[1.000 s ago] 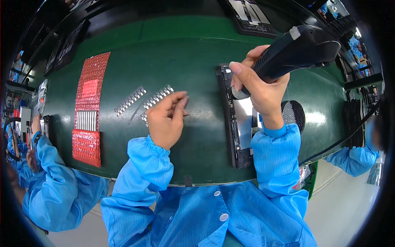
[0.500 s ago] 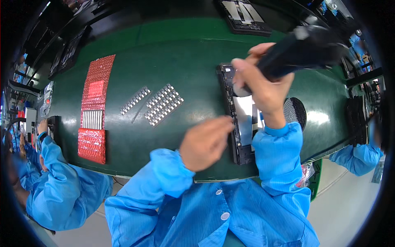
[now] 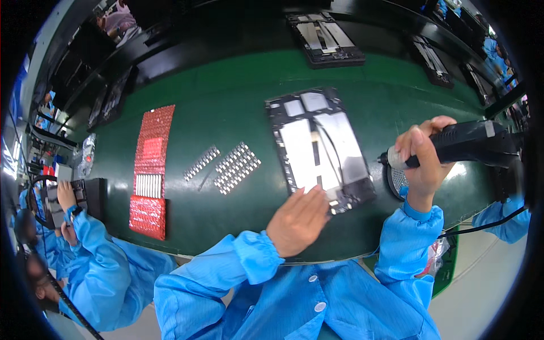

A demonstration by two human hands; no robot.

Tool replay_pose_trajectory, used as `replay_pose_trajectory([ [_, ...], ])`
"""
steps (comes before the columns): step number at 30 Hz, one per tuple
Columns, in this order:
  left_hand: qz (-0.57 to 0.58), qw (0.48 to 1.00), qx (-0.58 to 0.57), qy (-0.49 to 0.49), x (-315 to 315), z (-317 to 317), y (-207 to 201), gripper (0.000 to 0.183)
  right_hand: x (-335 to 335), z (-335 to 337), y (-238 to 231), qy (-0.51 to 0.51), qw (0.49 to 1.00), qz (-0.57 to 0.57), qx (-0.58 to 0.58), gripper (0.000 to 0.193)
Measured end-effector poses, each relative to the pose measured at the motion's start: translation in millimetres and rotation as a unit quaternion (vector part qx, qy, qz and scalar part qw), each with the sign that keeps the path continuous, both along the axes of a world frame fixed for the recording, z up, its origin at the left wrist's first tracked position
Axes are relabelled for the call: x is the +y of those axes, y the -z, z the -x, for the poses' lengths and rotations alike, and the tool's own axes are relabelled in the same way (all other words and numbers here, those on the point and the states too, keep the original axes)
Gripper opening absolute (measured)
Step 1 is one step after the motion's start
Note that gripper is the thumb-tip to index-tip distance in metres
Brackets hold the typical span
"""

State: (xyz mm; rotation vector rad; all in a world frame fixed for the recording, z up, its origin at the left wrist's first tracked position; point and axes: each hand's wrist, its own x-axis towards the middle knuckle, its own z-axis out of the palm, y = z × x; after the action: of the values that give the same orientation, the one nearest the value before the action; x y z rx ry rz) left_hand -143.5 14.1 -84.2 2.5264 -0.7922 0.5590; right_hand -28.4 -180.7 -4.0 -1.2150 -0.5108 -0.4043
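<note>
My right hand (image 3: 426, 161) is wrapped round a black electric screwdriver (image 3: 473, 141), its tip pointing left over a round dark dish (image 3: 393, 184) of small silvery pieces. Left of it on the green table (image 3: 238, 102) lies an opened tablet (image 3: 296, 148), with pale battery panels and a dark cable across its middle. My left hand (image 3: 300, 221) lies palm down with fingers stretched out, their tips on the tablet's near edge. The hand and wrist partly cover that corner.
Strips of small parts (image 3: 238, 167) lie left of the tablet, beside red bubble wrap (image 3: 148, 212). Further opened tablets (image 3: 326, 39) rest on the shelf at the back. A co-worker in blue (image 3: 105, 272) handles a dark device at far left. A green crate (image 3: 447, 272) stands low at right.
The screwdriver has come away from the tablet and swung right in my right hand. My left hand has settled at the tablet's near edge. The tablet now lies turned the other way. The view has shifted.
</note>
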Motion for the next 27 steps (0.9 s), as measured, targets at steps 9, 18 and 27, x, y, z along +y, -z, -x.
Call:
replay_pose_trajectory([
  [9,-0.045,0.99,0.026,-0.132,101.0,-126.3,-34.3,0.022,-3.5,7.2,19.1,-0.023,0.998,-0.033,0.05,0.036],
  [18,-0.135,0.956,0.0,-0.26,131.1,-234.8,-21.5,0.018,-2.2,13.3,29.1,-0.089,0.991,0.033,0.097,0.037],
  [27,-0.272,0.939,0.056,-0.205,3.7,-302.7,-21.3,0.053,-8.8,12.4,42.8,-0.093,0.985,0.129,0.073,0.039],
])
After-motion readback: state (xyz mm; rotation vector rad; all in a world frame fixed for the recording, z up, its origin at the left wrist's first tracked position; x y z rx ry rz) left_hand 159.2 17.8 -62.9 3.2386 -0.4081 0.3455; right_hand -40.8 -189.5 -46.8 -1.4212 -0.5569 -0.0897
